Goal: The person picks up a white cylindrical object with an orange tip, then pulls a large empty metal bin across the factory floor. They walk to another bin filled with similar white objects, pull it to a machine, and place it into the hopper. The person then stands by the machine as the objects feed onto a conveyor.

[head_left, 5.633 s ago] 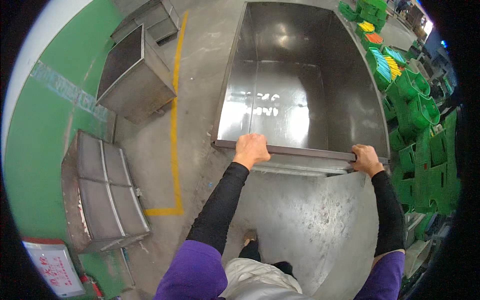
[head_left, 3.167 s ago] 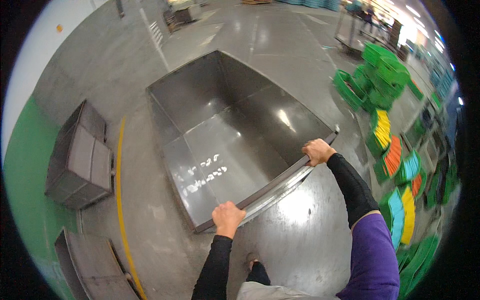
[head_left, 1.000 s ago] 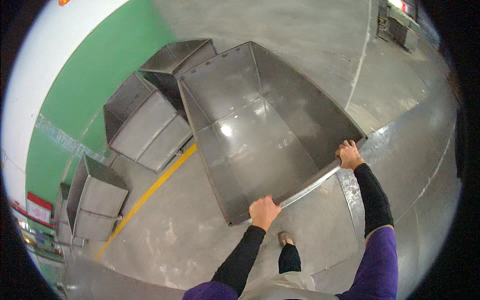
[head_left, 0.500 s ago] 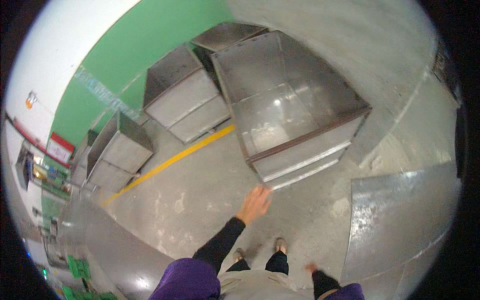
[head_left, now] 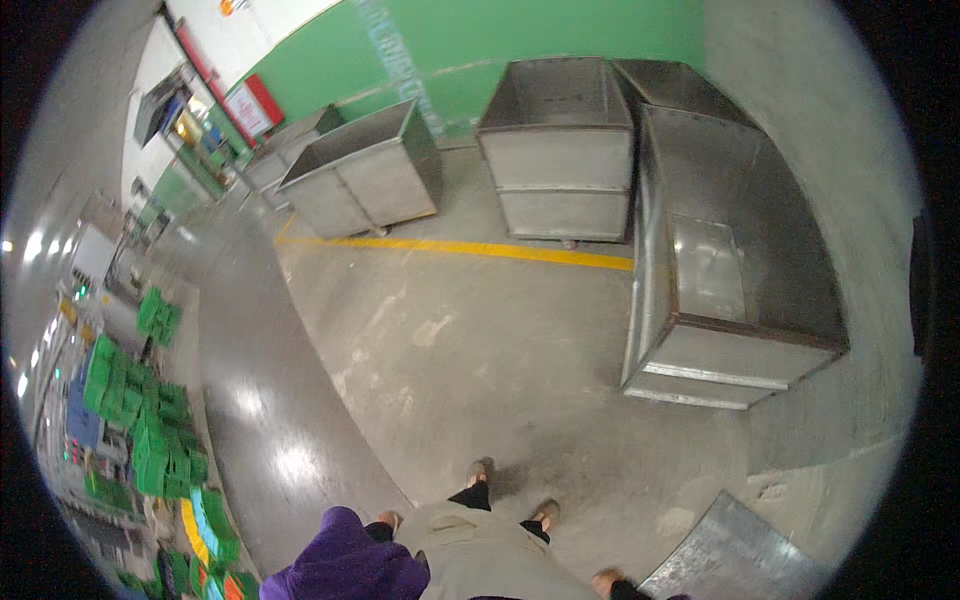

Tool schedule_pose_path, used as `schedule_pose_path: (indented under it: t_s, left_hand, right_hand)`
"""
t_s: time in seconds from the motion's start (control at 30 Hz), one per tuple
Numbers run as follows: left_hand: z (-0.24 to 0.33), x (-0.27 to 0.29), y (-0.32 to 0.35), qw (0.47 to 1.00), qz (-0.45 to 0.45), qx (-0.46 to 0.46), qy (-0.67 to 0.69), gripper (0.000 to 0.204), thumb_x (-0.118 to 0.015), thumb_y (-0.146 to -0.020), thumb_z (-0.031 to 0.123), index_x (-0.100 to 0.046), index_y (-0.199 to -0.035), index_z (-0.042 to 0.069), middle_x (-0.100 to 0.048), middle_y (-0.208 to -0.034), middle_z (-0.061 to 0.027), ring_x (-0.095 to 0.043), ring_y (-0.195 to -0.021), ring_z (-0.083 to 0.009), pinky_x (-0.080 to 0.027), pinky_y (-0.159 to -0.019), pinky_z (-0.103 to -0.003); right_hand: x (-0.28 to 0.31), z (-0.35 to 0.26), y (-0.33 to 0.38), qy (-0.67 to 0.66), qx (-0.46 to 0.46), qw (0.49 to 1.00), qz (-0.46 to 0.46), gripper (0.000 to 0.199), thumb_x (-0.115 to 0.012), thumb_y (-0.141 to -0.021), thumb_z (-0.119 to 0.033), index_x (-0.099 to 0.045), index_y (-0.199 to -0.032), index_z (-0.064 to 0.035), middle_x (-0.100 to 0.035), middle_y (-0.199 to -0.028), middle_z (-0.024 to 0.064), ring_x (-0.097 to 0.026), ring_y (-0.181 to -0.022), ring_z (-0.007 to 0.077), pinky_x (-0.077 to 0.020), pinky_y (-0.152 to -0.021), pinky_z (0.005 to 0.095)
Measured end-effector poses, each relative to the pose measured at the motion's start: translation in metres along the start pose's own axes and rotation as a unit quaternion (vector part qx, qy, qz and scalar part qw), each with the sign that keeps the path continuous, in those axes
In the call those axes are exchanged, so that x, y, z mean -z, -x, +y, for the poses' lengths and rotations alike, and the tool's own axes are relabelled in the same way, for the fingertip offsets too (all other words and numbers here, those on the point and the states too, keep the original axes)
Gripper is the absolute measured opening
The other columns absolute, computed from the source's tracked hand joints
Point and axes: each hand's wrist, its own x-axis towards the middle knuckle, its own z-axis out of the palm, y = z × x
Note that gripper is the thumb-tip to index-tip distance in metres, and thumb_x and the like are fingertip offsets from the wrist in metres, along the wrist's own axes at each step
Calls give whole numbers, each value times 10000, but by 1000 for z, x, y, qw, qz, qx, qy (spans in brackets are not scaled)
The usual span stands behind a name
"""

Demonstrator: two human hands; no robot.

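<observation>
Left hand (head_left: 389, 519) and right hand (head_left: 606, 580) low, apart; finger pose cannot be told. Grey floor (head_left: 470, 380) spreads between them and large metal bin (head_left: 735, 360), ahead-right, near rim toward person. Smaller bin (head_left: 560, 160) close by its far-left edge; green wall (head_left: 560, 30) behind.

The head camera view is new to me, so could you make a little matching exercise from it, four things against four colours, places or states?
Things
1. Large metal bin in front
2. Floor line
3. Plastic crates
4. Right hand

Colours, places or states
A. Green, gathered along the left side of the picture
B. Near the picture's lower edge, apart from the metal bins
C. At the right of the picture, open at the top
D. Yellow, running across the grey floor

Right pairs: 1-C, 2-D, 3-A, 4-B
</observation>
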Motion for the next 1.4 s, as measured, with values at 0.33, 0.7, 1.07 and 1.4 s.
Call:
schedule_pose_path:
  t_s: [0.33,0.7,1.07,1.4]
  left_hand:
    - [-21,45,-42,927,278,-206,146,310,-529,-989,329,-710,-1099,101,-716,-1090,-227,-695,-1039,-429,-557,-839,-555]
    - [-214,304,-120,891,259,-152,341,327,-579,-970,307,-730,-1144,76,-727,-1120,-238,-692,-1028,-453,-561,-869,-526]
    - [-388,436,-232,986,68,-147,-29,299,-539,-1003,325,-758,-1162,195,-749,-1204,38,-703,-1117,-224,-584,-875,-446]
    - [-396,759,-266,845,166,51,506,400,-719,-881,435,-790,-1125,125,-778,-1133,-102,-728,-1077,-306,-559,-966,-408]
  right_hand:
    - [337,-255,-163,35,-71,938,338,281,-612,-993,-275,-699,-1119,-38,-721,-1023,154,-677,-976,349,-531,-887,506]
    - [119,-542,-292,307,91,916,-240,279,-617,-952,-332,-720,-1065,-98,-727,-1046,129,-675,-1010,300,-511,-911,507]
    - [269,-791,-514,173,-165,962,-133,317,-625,-950,-325,-730,-1105,-69,-744,-1044,150,-690,-999,335,-529,-887,509]
    - [422,-1040,-997,558,178,808,-59,374,-624,-965,-341,-735,-1162,-44,-748,-1098,202,-692,-1018,405,-518,-926,548]
